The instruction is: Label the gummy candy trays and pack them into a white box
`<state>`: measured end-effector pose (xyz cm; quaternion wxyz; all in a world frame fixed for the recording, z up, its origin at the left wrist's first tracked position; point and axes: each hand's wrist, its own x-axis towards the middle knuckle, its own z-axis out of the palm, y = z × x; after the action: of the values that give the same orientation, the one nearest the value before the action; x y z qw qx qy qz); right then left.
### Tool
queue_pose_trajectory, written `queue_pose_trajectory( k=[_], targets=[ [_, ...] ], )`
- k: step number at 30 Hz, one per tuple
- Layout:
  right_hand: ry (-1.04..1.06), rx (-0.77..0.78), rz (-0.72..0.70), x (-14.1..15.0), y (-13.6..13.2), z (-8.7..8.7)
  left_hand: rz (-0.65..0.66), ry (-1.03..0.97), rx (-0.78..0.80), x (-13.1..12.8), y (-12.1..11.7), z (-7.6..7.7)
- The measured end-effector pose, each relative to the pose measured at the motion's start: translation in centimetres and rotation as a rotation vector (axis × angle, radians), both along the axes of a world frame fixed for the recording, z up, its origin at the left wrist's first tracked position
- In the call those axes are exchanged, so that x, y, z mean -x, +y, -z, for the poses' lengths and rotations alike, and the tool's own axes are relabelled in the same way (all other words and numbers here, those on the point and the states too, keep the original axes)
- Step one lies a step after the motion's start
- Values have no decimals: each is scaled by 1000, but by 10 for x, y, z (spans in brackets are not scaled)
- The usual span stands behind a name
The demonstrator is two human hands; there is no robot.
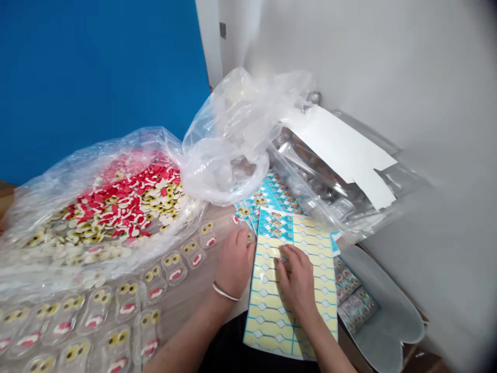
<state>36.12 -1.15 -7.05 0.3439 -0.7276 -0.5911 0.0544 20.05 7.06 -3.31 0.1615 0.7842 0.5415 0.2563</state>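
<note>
My left hand (234, 261), wearing a white wristband, is closed at the left edge of a sticker sheet (267, 324). A small clear blister pack (249, 237) with a yellow eye piece shows at its fingertips, partly hidden by them. My right hand (298, 280) lies over the middle of the sheet with fingers curled toward the thumb. A small dark patch shows between them; what it is I cannot make out. Most of the sheet is bare yellow backing with blue lines. Blue printed stickers (275, 225) stay on its top left part.
Clear blister packs (127, 303) with yellow eyes and red mouths stand in rows at left. Behind them, a clear plastic bag (155, 140) holds loose red and yellow pieces (128, 202). More blue sheets (287, 197), clear plastic trays (310, 171), white card (341, 145) and a grey bin (392, 295) are at right.
</note>
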Motion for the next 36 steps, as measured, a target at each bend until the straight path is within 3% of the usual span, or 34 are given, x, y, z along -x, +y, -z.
queue_pose_trajectory(
  k=[3, 8, 13, 16, 22, 29, 36],
  targets=[
    [40, -56, 22, 3, -16, 5, 43, -17, 176, -18, -15, 4],
    [120, -52, 11, 0, -27, -1, -77, -228, 399, -29, -8, 4],
    [240, -89, -139, -5, -2, -25, -161, -777, 766, -29, -6, 0],
    [283, -127, -244, -4, 21, -34, -185, -967, 911, -30, -13, -1],
    [316, -97, -292, 0, 27, -28, -207, -1043, 962, -29, -23, -1],
    [358, -79, -277, 4, 18, -27, -158, -1064, 878, -29, -27, -3],
    [401, -73, -96, 18, 21, -35, -227, -1228, 887, -41, -37, -5]
  ],
)
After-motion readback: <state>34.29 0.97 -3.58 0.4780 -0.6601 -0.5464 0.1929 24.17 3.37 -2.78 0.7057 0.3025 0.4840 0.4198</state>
